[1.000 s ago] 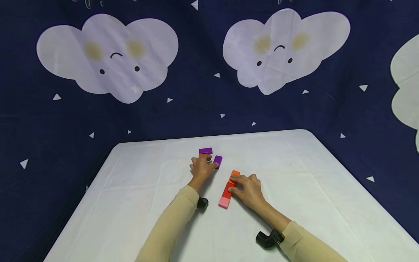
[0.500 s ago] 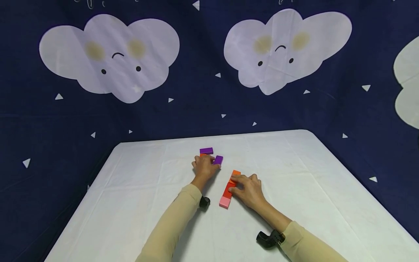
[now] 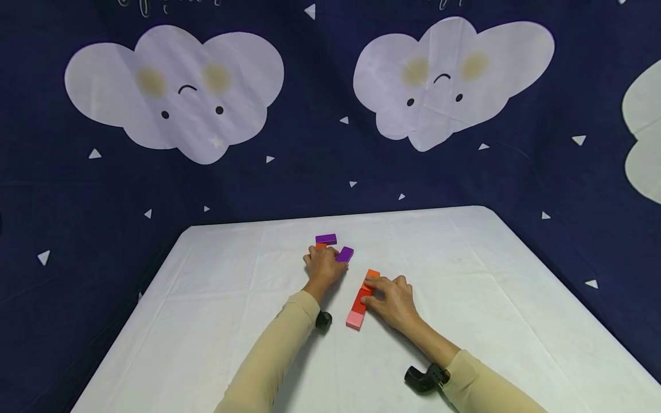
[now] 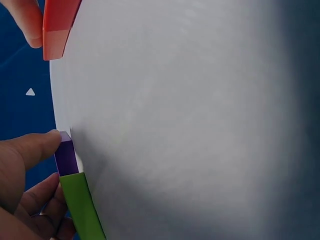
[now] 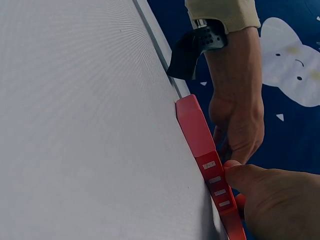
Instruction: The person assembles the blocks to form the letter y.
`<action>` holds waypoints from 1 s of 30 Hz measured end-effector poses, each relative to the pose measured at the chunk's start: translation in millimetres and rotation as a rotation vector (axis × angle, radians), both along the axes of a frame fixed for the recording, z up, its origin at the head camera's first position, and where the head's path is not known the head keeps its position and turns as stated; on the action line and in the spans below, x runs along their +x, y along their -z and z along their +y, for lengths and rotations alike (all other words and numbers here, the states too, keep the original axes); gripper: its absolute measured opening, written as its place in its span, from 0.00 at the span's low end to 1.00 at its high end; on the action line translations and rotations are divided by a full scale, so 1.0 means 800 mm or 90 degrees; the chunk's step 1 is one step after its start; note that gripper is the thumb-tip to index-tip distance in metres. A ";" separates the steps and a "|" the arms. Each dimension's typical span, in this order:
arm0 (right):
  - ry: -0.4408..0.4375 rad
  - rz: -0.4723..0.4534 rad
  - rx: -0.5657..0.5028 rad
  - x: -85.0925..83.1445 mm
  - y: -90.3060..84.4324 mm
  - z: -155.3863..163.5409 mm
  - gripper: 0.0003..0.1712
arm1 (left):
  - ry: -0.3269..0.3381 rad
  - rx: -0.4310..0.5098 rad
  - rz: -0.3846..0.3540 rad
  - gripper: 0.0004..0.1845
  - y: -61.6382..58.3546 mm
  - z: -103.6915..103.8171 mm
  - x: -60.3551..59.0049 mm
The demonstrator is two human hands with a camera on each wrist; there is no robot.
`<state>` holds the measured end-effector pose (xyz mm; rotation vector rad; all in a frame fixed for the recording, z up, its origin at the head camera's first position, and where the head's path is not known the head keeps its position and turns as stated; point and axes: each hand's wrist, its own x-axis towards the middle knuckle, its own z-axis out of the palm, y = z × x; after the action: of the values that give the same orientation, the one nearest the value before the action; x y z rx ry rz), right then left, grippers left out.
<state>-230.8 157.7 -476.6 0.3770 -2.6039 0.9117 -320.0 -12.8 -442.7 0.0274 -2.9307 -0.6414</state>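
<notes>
the left hand (image 3: 324,266) pinches a small purple block (image 3: 345,253), thumb on its end and fingers curled round it; a green block (image 4: 80,210) touches that purple piece's other end in the left wrist view. just beyond its knuckles lie a second purple block (image 3: 326,238) and an orange piece (image 3: 321,245). the right hand (image 3: 389,297), near the left, rests on the table (image 3: 217,310), its curled fingertips gripping a row of orange block (image 3: 372,274), red block (image 3: 360,299) and pink block (image 3: 354,320), the pink end toward the wrist.

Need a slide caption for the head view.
Left hand touches purple block; right hand presses orange-red-pink block row on white table.
</notes>
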 end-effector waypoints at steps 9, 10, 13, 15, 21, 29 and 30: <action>-0.002 -0.005 -0.006 0.001 0.002 -0.001 0.24 | 0.005 0.097 0.025 0.18 -0.001 -0.006 0.003; -0.002 -0.006 -0.006 0.001 0.002 -0.001 0.24 | 0.005 0.115 0.026 0.18 -0.002 -0.007 0.004; -0.002 -0.006 -0.005 0.000 0.001 -0.001 0.24 | 0.008 0.165 0.025 0.17 -0.008 -0.013 0.005; -0.001 -0.006 -0.005 0.000 0.000 -0.001 0.24 | 0.010 0.198 0.019 0.17 -0.012 -0.016 0.005; -0.003 -0.007 -0.004 0.000 -0.002 -0.002 0.24 | 0.035 0.283 0.021 0.19 -0.025 -0.031 0.005; -0.007 0.003 -0.006 0.002 0.000 -0.003 0.24 | 0.049 0.368 0.029 0.20 -0.039 -0.055 0.017; -0.006 0.003 -0.005 0.001 0.001 -0.003 0.24 | 0.050 0.375 0.030 0.20 -0.040 -0.058 0.019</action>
<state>-229.6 155.6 -477.5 0.3894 -2.5962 0.9232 -304.4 -59.0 -410.4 -0.0410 -2.5979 -1.4653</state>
